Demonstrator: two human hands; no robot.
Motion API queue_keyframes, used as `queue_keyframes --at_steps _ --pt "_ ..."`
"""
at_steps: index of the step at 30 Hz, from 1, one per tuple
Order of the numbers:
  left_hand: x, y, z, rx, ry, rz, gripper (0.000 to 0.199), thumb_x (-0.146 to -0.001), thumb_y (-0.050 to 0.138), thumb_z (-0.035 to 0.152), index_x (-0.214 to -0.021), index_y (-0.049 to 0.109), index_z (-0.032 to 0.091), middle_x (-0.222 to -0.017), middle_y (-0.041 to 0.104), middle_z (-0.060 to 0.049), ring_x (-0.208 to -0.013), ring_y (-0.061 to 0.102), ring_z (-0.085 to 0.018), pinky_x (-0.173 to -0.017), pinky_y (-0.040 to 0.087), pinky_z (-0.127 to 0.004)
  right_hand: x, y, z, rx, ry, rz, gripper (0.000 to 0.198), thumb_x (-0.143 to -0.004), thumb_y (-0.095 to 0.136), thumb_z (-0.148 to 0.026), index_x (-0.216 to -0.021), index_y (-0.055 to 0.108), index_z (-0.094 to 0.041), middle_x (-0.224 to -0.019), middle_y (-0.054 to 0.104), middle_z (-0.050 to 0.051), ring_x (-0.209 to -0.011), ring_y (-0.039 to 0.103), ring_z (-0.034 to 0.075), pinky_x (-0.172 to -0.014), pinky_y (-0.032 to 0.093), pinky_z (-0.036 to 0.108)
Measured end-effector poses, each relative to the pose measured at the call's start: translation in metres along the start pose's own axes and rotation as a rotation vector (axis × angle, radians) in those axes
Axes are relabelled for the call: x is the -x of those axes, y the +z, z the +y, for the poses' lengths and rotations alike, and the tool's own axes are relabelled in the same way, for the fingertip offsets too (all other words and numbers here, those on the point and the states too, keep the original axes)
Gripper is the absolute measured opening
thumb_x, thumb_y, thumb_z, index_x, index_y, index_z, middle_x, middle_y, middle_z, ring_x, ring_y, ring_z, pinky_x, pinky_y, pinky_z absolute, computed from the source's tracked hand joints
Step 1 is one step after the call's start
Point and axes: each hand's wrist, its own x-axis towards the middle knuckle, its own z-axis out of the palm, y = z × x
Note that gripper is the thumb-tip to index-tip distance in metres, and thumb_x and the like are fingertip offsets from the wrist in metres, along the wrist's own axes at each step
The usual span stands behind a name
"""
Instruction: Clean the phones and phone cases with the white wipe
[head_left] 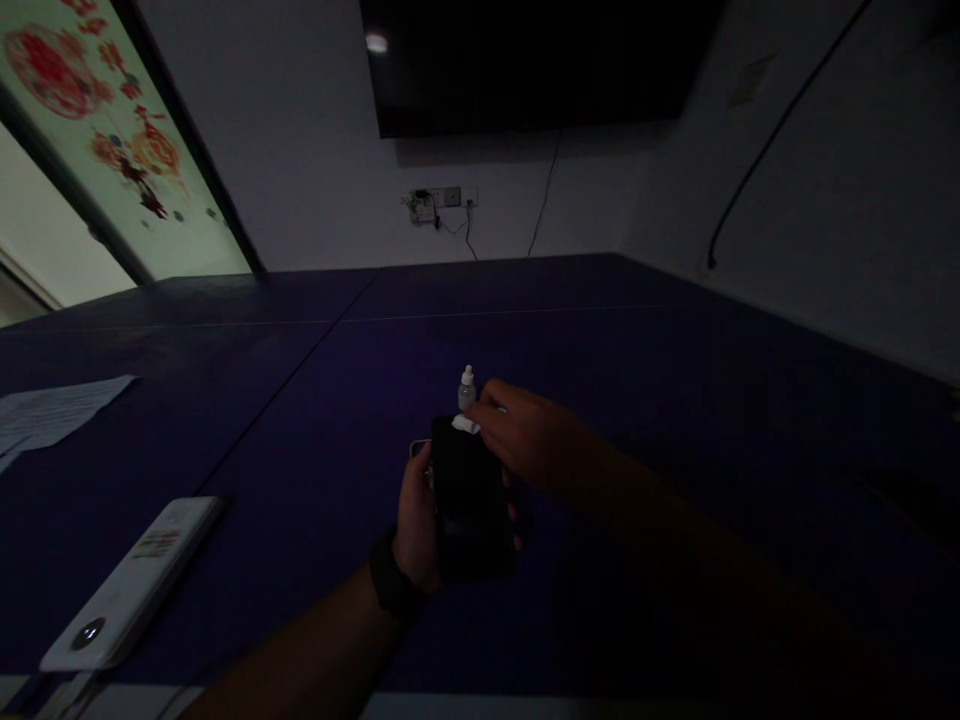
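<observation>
On the left, a white oblong device point(139, 580) lies near on the surface point(322, 410). Right of it, the left hand point(417, 520) wraps around a dark flat object point(472, 515), gripping both sides. Beyond its far end stands a dropper bottle point(466, 393); the right hand point(521, 428), at right, pinches a white wad point(464, 425) against that end.

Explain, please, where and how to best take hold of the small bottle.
Probably by the upper body of the bottle, just below its white top, coming from the left or above: it stands upright and narrow, with its left side open, while the right hand and dark flat object crowd its right and near sides.
</observation>
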Motion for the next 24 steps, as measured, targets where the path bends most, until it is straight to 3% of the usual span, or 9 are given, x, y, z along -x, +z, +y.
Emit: queue_keyframes --at_steps 5,10,15,19,24 --pt "-0.001 0.003 0.0 -0.002 -0.004 0.006 0.071 -0.095 0.037 0.07 -0.105 0.073 0.009 -0.092 0.075 -0.014 -0.075 0.073 -0.027 -0.067 0.059 -0.042 0.002 -0.004 0.003 -0.016 -0.085 -0.078 0.015 -0.096 0.054 -0.009 -0.098 0.068 -0.015 -0.097 0.064 0.008 -0.083 0.059 0.017 -0.075 0.046 0.029" --pt "0.001 -0.001 0.002 -0.034 -0.018 0.034 0.076 -0.094 0.036 0.073 -0.101 0.073 0.008 -0.084 0.076 -0.017 -0.074 0.074 -0.029 -0.068 0.059 -0.043 0.0 -0.004 -0.005 0.082 -0.172 0.124 0.016 -0.1 0.055 -0.019 -0.1 0.071 -0.019 -0.112 0.069 0.01 -0.099 0.054 0.025 -0.083 0.04 0.039" --pt "0.0 -0.003 0.003 -0.031 -0.064 -0.013 0.082 -0.091 0.036 0.077 -0.099 0.073 0.005 -0.085 0.076 -0.019 -0.073 0.074 -0.029 -0.07 0.057 -0.041 -0.001 -0.007 -0.005 0.082 -0.256 0.109 0.019 -0.102 0.053 -0.017 -0.1 0.071 -0.016 -0.105 0.073 0.01 -0.094 0.059 0.023 -0.08 0.043 0.038" --pt "-0.001 -0.004 0.005 0.013 -0.018 0.014 0.072 -0.088 0.046 0.074 -0.109 0.072 0.01 -0.088 0.077 -0.015 -0.076 0.075 -0.03 -0.072 0.057 -0.042 0.0 -0.006 -0.006 -0.046 -0.395 0.101 0.022 -0.1 0.053 -0.016 -0.111 0.07 -0.01 -0.119 0.073 0.014 -0.112 0.065 0.024 -0.098 0.049 0.041" --pt "0.0 0.008 0.012 0.027 0.051 0.075 0.059 -0.095 0.046 0.063 -0.115 0.07 0.013 -0.097 0.077 -0.013 -0.077 0.075 -0.028 -0.07 0.057 -0.039 0.006 -0.008 -0.004 -0.138 -0.319 0.028 0.051 -0.093 0.067 -0.033 -0.133 0.06 -0.002 -0.141 0.061 0.022 -0.134 0.056 0.031 -0.115 0.044 0.047"
